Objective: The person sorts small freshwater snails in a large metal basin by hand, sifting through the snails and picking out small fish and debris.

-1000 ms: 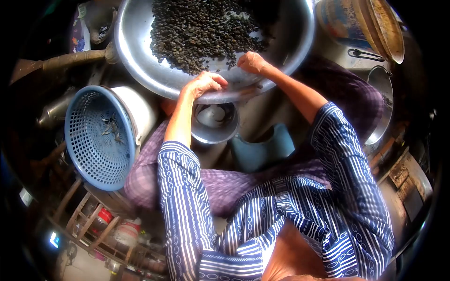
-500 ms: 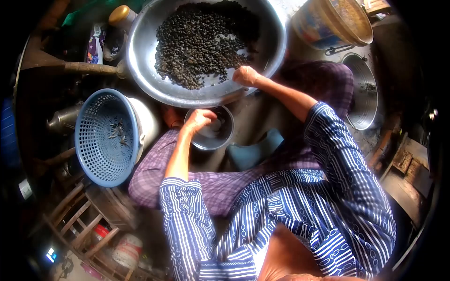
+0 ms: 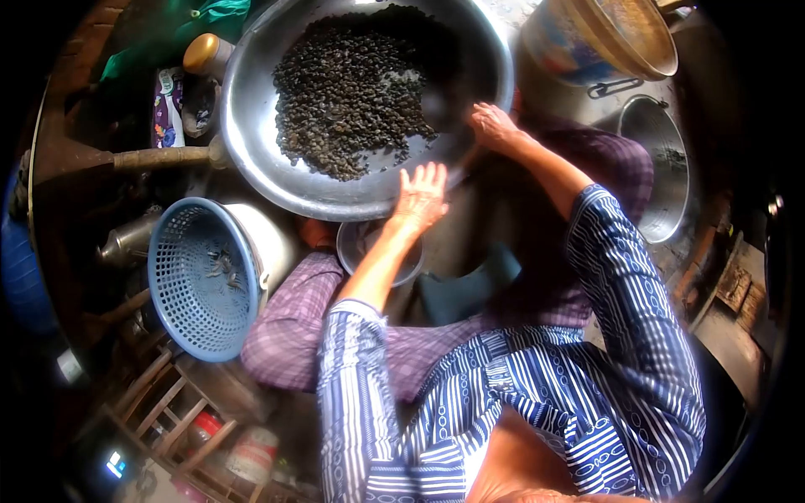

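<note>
A wide metal basin [image 3: 285,180] holds a heap of small dark pieces like snails or shells [image 3: 348,105]. My left hand [image 3: 421,194] is over the basin's near rim, fingers spread and nothing held. At the basin's right rim is my right hand [image 3: 493,126], its fingers bent close together at the edge; whether they grip the rim or something small I cannot make out. A small round bowl [image 3: 411,267] stands below the basin, partly hidden by my left forearm.
A blue perforated basket [image 3: 189,277] with a few small pale pieces leans on a white bucket [image 3: 264,239] at the left. A large bucket [image 3: 570,50] and a metal pail [image 3: 667,201] stand at the right. Wooden racks [image 3: 168,402] are lower left.
My left hand has moved from the small bowl up to the basin's rim and opened. My right hand has shifted right and slightly up along the rim. The view has shifted slightly.
</note>
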Available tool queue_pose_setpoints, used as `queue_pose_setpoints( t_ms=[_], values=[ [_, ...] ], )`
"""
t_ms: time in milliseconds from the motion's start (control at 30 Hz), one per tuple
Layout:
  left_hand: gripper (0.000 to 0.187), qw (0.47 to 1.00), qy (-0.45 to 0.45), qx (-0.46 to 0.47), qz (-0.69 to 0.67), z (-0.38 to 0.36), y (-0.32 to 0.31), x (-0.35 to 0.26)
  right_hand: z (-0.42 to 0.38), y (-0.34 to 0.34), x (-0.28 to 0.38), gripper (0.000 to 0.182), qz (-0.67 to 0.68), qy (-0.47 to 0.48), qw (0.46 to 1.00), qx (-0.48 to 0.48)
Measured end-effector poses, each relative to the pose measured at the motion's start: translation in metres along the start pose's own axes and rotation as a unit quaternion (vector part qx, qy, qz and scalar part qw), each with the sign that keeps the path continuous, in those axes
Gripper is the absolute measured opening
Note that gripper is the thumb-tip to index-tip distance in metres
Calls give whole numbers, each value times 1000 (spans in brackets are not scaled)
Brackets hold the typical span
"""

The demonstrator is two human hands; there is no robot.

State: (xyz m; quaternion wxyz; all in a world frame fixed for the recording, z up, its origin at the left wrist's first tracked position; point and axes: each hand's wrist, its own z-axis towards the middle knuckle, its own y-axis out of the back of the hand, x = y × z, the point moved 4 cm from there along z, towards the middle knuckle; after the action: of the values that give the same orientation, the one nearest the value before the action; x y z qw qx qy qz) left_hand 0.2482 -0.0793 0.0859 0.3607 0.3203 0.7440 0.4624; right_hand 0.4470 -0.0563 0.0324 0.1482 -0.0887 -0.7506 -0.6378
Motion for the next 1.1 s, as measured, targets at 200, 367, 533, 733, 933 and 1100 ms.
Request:
queue_pose_setpoints(
  t_ms=[200, 367, 533, 733, 933, 1100],
  values=[
    [33, 992, -67, -103, -25, 11, -30, 11, -4, -10, -3, 14, 11, 30, 999, 20],
    [32, 979, -118, -166, -21, 0, -28, 26, -9, -13, 15, 15, -24, 10, 999, 25],
    [42, 987, -152, -43, 34, -35, -3, 80, -15, -29, 70, 11, -30, -12, 999, 39],
    [47, 986, -90, 12, 137, -64, 16, 142, -5, -42, 125, 11, 77, -41, 993, 74],
    [34, 972, 52, 119, 197, -80, 9, 194, 7, -49, 179, 20, 138, -118, 974, 132],
    [24, 920, 149, 311, 184, -62, 23, 207, 8, -50, 191, 21, 218, -74, 965, 126]
  ],
)
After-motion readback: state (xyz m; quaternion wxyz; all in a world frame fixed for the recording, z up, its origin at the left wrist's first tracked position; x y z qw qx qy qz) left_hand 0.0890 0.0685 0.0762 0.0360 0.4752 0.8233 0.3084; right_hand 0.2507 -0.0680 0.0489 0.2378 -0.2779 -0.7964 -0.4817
